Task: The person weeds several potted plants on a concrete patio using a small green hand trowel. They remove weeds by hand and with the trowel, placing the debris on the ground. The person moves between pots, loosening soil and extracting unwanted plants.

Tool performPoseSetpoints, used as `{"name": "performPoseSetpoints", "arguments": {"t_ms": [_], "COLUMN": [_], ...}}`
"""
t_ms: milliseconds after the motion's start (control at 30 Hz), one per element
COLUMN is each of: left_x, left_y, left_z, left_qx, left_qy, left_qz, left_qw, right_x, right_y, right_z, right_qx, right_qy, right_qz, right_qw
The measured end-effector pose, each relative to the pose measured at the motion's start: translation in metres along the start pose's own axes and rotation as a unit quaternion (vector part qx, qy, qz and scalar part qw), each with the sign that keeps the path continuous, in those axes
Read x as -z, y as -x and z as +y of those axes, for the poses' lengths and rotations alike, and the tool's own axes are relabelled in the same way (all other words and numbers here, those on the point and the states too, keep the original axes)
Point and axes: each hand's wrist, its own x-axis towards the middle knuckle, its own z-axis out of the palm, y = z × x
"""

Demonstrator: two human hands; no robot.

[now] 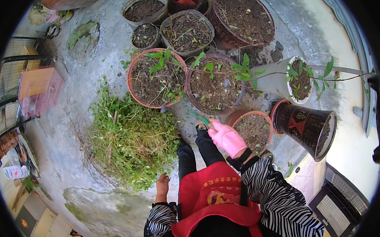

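My right hand, in a pink glove, grips a slim green hand tool; its far end is too blurred to identify. The tool points toward the gap between an orange-rimmed pot of soil and a brown-rimmed pot of soil. Just below my gloved hand stands another orange-rimmed pot, partly covered by the hand. Bare and with nothing in it, my left hand hangs beside the lower right edge of a large heap of pulled green weeds.
A leafy branch stretches across the pots from the right. A grey-white pot and a dark patterned pot stand at the right. More soil-filled pots crowd the top. A pink wire cage is at far left.
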Motion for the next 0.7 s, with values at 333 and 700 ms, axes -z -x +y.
{"name": "performPoseSetpoints", "arguments": {"t_ms": [333, 700], "left_x": [-0.004, -0.004], "left_y": [-0.002, -0.006], "left_z": [-0.007, -0.005], "left_qx": [0.016, 0.009], "left_qy": [-0.012, 0.006], "left_qz": [-0.005, -0.009], "left_qw": [1.000, 1.000], "right_x": [0.072, 0.071], "right_y": [-0.067, -0.053], "right_z": [0.044, 0.065], "right_qx": [-0.229, -0.206], "right_qy": [-0.121, -0.262], "right_qz": [0.227, 0.142], "right_qw": [0.939, 0.932]}}
